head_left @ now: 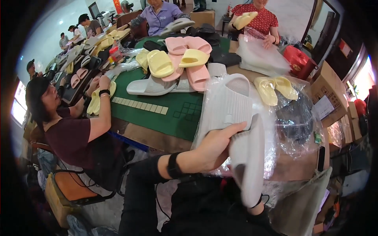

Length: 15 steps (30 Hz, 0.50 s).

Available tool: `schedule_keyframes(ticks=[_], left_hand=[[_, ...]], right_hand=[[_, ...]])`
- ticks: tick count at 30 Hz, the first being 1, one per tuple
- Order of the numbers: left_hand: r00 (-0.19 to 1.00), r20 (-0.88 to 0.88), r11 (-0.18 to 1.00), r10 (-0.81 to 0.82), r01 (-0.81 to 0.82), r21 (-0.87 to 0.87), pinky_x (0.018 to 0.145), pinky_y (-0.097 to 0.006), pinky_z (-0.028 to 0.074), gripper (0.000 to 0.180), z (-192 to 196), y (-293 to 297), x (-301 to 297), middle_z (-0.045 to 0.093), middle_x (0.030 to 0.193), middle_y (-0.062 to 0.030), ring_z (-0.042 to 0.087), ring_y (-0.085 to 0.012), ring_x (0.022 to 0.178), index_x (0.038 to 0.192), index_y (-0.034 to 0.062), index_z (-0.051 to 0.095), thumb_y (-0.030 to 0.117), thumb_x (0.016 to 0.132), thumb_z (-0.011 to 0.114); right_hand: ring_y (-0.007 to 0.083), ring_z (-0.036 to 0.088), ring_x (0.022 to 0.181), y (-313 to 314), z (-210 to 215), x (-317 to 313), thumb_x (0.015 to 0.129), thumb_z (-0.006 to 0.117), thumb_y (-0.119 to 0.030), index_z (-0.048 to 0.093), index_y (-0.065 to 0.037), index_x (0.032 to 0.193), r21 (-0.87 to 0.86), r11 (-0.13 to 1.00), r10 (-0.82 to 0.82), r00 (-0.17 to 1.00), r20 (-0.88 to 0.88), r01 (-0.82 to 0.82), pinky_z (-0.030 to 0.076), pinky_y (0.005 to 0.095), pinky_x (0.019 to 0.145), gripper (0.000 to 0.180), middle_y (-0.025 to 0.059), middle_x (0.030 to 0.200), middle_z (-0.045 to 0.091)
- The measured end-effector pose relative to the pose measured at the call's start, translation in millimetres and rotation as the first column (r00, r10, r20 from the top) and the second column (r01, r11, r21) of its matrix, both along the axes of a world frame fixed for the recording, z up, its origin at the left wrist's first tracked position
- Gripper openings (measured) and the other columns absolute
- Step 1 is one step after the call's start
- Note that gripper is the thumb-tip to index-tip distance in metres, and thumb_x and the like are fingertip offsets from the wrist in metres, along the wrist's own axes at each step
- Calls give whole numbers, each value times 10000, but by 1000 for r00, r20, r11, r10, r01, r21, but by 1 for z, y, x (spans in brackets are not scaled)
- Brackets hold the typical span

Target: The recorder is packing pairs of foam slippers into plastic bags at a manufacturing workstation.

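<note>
My left hand reaches in from below with a black band on its wrist. It is closed on a light grey slipper, the thumb lying across it. Another light grey slipper hangs tilted just beside it, its lower end a little blurred. Behind that lower end is my right hand; only its wrist and a dark band show, and its fingers are hidden. Under the slippers lies a stack of clear plastic bags at the table's near edge. A pair of pale yellow slippers rests on the plastic to the right.
Pink, yellow and grey slippers are heaped on the green mat. A seated person handles yellow slippers at left; a person in red holds a yellow slipper across the table. A cardboard box and red bag stand at right.
</note>
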<state>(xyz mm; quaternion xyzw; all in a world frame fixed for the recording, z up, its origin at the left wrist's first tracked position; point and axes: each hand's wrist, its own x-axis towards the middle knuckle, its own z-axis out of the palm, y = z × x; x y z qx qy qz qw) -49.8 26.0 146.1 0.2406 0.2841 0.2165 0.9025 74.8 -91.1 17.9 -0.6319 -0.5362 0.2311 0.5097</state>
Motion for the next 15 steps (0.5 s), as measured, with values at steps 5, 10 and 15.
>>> schedule_keyframes(ticks=[5, 10, 15], left_hand=[[996, 77, 999, -34, 32, 29, 837, -328, 475, 313, -35, 1, 26, 628, 1038, -68, 603, -170, 933, 1132, 22, 552, 260, 928, 554], [985, 65, 986, -158, 155, 59, 766, -276, 442, 297, -28, -8, 23, 621, 958, -33, 569, -118, 855, 1068, 39, 571, 297, 921, 576], [992, 95, 981, -87, 68, 183, 777, -272, 449, 251, -22, -19, 23, 611, 963, -13, 566, -106, 871, 1074, 49, 580, 239, 911, 601]], right_hand=[[273, 296, 1329, -8, -16, 32, 921, 525, -145, 96, -32, 1470, 148, 925, -312, 921, -232, 351, 257, 398, 1098, 706, 187, 1481, 213], [274, 333, 1305, -70, -16, 30, 916, 543, -170, 175, -22, 1457, 88, 952, -234, 880, -414, 295, 292, 387, 1076, 671, 198, 1454, 269], [273, 342, 1299, -65, -22, 32, 915, 550, -196, 209, -9, 1441, 77, 940, -272, 866, -419, 333, 297, 382, 1072, 655, 200, 1437, 298]])
